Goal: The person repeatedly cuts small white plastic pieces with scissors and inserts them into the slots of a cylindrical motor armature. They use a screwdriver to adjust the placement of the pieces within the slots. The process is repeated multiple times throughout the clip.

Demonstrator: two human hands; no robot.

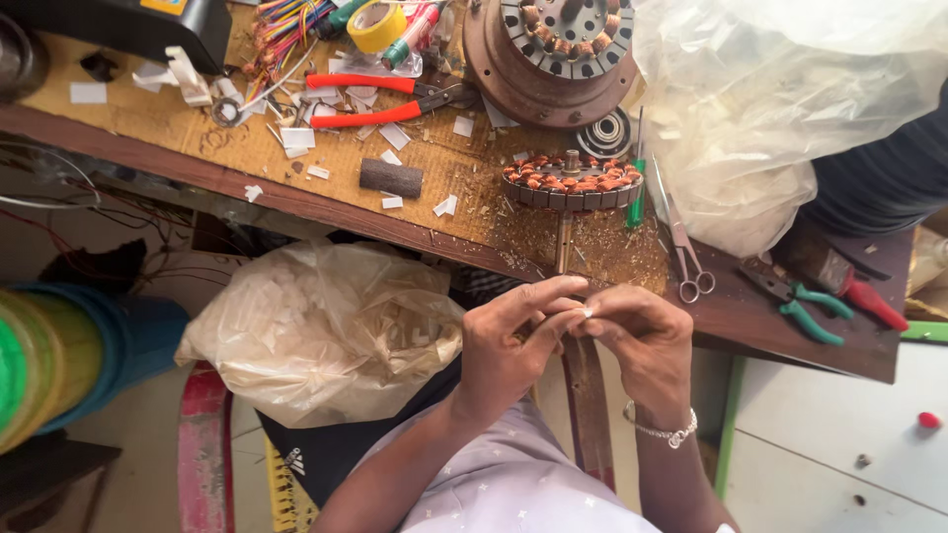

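Note:
My left hand (515, 341) and my right hand (640, 341) meet in front of me, just below the bench edge. Their fingertips pinch a small white slip of paper (587, 312) between them. A thin silver bracelet (664, 430) circles my right wrist. On the bench right above the hands stands a round motor stator with copper windings (573, 183) on a shaft. A plastic bag of white paper slips (321, 321) rests to the left of my left hand.
Red-handled pliers (380, 99), yellow tape (376, 26), coloured wires (286, 25) and paper scraps litter the bench's left. A rusty motor housing (548, 49) sits at the back. Scissors (681, 242), green-handled pliers (805, 306), a screwdriver (849, 281) and a large plastic bag (780, 99) lie right.

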